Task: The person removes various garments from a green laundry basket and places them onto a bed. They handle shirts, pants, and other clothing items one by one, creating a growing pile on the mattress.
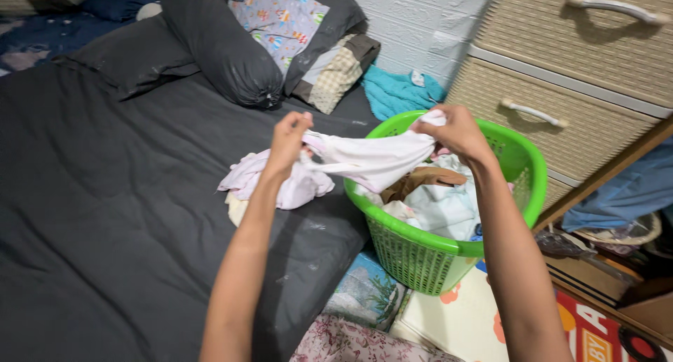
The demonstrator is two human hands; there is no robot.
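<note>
Both my hands hold up a small white garment (371,158), stretched between them above the mattress edge. My left hand (289,139) pinches its left end; my right hand (456,129) grips its right end over the green laundry basket (413,253). The basket stands on the floor beside the mattress and holds several light-coloured clothes and a brown piece. A small pile of pale pink and white clothes (280,186) lies on the dark grey mattress (105,215) just below my left hand.
Dark pillows (217,43) and a patterned pillow (280,15) lie at the head of the mattress. A teal cloth (396,92) sits by the white wall. A beige drawer unit (582,74) stands right of the basket. Colourful play mats (456,320) cover the floor.
</note>
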